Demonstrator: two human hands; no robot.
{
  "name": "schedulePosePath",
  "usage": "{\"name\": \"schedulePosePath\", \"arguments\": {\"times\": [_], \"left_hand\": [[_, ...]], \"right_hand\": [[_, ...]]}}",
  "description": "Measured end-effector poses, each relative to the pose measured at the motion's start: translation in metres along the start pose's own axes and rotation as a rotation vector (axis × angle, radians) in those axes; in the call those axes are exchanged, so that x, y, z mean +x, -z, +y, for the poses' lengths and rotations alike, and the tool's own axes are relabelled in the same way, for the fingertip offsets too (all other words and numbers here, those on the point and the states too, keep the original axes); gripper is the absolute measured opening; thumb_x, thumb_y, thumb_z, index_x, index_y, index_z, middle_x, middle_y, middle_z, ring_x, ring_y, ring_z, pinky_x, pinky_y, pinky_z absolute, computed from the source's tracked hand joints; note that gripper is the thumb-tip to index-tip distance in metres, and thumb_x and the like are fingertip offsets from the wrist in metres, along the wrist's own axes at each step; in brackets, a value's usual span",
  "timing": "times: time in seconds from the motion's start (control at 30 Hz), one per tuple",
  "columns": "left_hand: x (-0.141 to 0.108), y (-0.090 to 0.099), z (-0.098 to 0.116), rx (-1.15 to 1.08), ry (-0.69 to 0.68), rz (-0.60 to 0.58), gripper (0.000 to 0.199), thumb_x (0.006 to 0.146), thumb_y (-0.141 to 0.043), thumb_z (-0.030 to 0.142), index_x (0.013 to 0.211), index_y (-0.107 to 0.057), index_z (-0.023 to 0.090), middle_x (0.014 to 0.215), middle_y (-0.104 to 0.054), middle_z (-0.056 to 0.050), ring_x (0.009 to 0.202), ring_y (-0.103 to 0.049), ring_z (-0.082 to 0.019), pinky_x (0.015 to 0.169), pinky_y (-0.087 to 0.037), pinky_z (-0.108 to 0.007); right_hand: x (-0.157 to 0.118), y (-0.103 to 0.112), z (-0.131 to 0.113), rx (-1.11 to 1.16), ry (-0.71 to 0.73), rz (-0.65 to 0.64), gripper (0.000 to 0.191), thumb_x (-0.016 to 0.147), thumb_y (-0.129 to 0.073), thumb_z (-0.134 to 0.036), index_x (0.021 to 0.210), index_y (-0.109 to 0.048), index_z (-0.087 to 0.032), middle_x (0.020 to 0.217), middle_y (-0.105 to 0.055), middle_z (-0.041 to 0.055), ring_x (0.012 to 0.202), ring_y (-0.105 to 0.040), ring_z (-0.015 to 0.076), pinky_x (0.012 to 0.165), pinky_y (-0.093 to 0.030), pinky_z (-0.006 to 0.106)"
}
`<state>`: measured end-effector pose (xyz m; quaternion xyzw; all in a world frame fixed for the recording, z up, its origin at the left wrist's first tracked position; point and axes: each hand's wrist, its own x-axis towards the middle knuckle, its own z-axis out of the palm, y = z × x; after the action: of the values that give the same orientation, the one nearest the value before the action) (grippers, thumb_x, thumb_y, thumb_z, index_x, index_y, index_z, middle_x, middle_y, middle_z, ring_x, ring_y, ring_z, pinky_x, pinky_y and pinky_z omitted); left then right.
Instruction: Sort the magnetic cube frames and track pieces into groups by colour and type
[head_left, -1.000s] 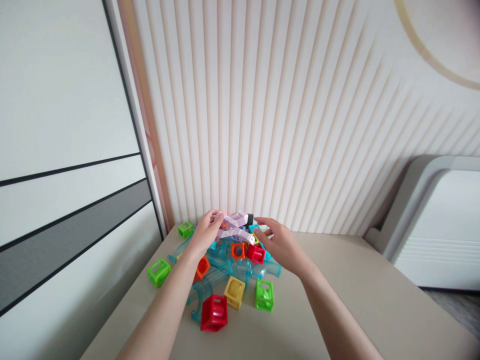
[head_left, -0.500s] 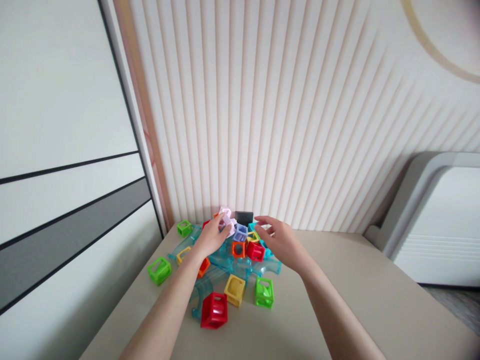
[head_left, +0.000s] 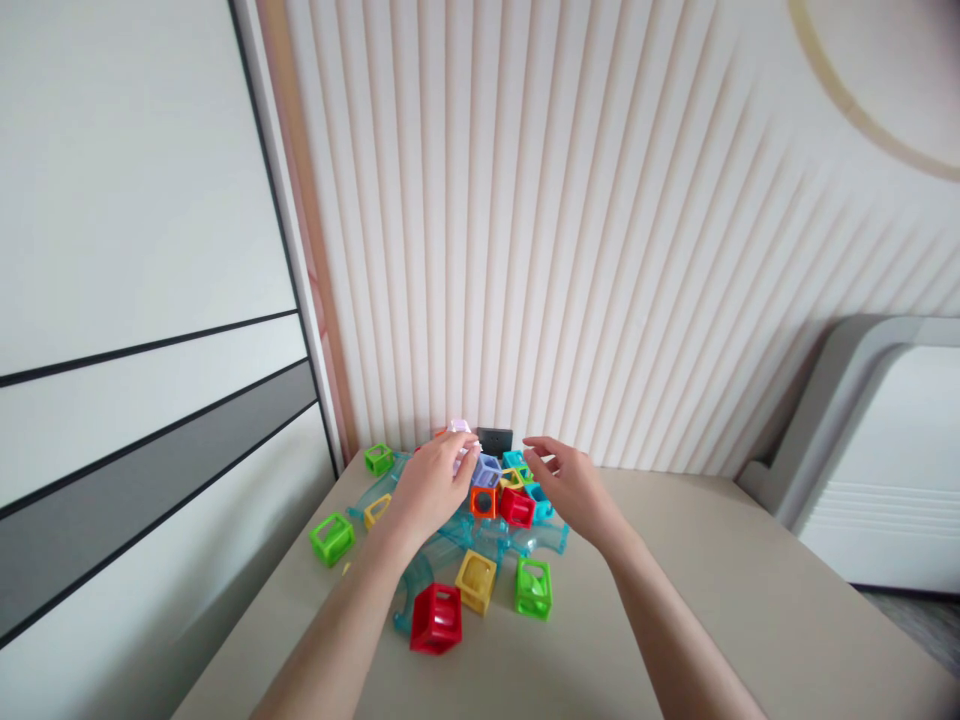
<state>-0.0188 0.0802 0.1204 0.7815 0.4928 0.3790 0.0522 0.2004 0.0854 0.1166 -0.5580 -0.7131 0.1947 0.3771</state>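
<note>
My left hand reaches over the far left part of a pile of toy blocks. Its thumb and fingers curl around a pale pink toy piece, mostly hidden behind the fingers. Beside its fingertips lies a lavender cube block. To the right hovers my right hand, open, holding nothing, its fingers pointing left above a turquoise block. Between the hands are an orange block and a red block. Clear blue track pieces lie beneath.
Nearer me on the table are a red cube, a yellow cube and a green cube. Another green cube lies at left. A dark rectangular object stands against the ribbed wall; a white cabinet borders the left.
My left hand has turned and now covers more of the pale pink piece. My right hand stays open near the turquoise blocks. The view has shifted slightly.
</note>
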Motion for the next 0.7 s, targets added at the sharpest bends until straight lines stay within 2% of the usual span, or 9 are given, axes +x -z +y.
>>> {"name": "schedulePosePath", "arguments": {"times": [0.13, 0.23, 0.33, 0.4, 0.5, 0.6, 0.7], "left_hand": [[-0.030, -0.008, 0.011, 0.071, -0.170, 0.112, 0.019, 0.099, -0.048, 0.028, 0.103, -0.065, 0.020, 0.101, -0.074, -0.008, 0.094, -0.070, -0.022, 0.083, -0.056, -0.034], [-0.066, -0.022, 0.004, 0.178, -0.312, 0.163, 0.016, 0.097, -0.051, 0.025, 0.099, -0.065, 0.018, 0.088, -0.071, -0.008, 0.086, -0.068, -0.024, 0.080, -0.056, -0.038], [-0.096, -0.034, -0.008, 0.164, -0.438, 0.183, 0.019, 0.092, -0.052, 0.025, 0.103, -0.064, 0.016, 0.088, -0.070, -0.010, 0.088, -0.067, -0.027, 0.079, -0.056, -0.040], [-0.107, -0.038, -0.013, 0.112, -0.487, 0.163, 0.026, 0.089, -0.051, 0.029, 0.106, -0.064, 0.014, 0.089, -0.069, -0.011, 0.087, -0.066, -0.028, 0.078, -0.056, -0.042], [-0.114, -0.039, -0.016, 0.033, -0.475, 0.102, 0.033, 0.086, -0.050, 0.032, 0.111, -0.063, 0.014, 0.093, -0.068, -0.013, 0.091, -0.065, -0.029, 0.080, -0.056, -0.044], [-0.118, -0.036, -0.015, -0.019, -0.471, 0.019, 0.041, 0.085, -0.052, 0.033, 0.120, -0.060, 0.014, 0.101, -0.068, -0.014, 0.097, -0.064, -0.030, 0.085, -0.056, -0.046], [-0.121, -0.034, -0.015, -0.027, -0.470, -0.070, 0.044, 0.083, -0.056, 0.030, 0.124, -0.058, 0.014, 0.106, -0.067, -0.014, 0.101, -0.063, -0.030, 0.090, -0.055, -0.046]], "right_hand": [[-0.008, -0.001, 0.018, -0.222, -0.015, 0.114, 0.028, 0.097, -0.047, -0.034, 0.103, -0.072, -0.024, 0.092, -0.078, 0.0049, 0.076, -0.071, 0.0209, 0.066, -0.047, 0.029], [-0.026, -0.004, 0.042, -0.371, -0.025, 0.111, 0.030, 0.098, -0.044, -0.032, 0.095, -0.072, -0.025, 0.089, -0.078, 0.0048, 0.080, -0.072, 0.0235, 0.064, -0.045, 0.029], [-0.051, -0.012, 0.071, -0.400, 0.007, 0.124, 0.030, 0.098, -0.042, -0.029, 0.095, -0.072, -0.024, 0.092, -0.078, 0.0061, 0.085, -0.072, 0.0244, 0.068, -0.048, 0.030], [-0.066, -0.019, 0.087, -0.372, 0.029, 0.138, 0.031, 0.099, -0.042, -0.031, 0.096, -0.072, -0.023, 0.092, -0.078, 0.0074, 0.086, -0.072, 0.0249, 0.072, -0.050, 0.032], [-0.081, -0.031, 0.099, -0.245, 0.046, 0.117, 0.031, 0.099, -0.043, -0.033, 0.096, -0.072, -0.022, 0.092, -0.078, 0.0078, 0.082, -0.073, 0.0242, 0.073, -0.054, 0.033], [-0.087, -0.038, 0.096, -0.152, 0.077, 0.090, 0.031, 0.100, -0.044, -0.034, 0.096, -0.072, -0.022, 0.090, -0.077, 0.0081, 0.080, -0.072, 0.0236, 0.073, -0.056, 0.033], [-0.090, -0.040, 0.085, -0.110, 0.205, 0.021, 0.029, 0.101, -0.045, -0.033, 0.096, -0.072, -0.022, 0.094, -0.075, 0.0082, 0.089, -0.070, 0.0233, 0.083, -0.055, 0.035]]}}
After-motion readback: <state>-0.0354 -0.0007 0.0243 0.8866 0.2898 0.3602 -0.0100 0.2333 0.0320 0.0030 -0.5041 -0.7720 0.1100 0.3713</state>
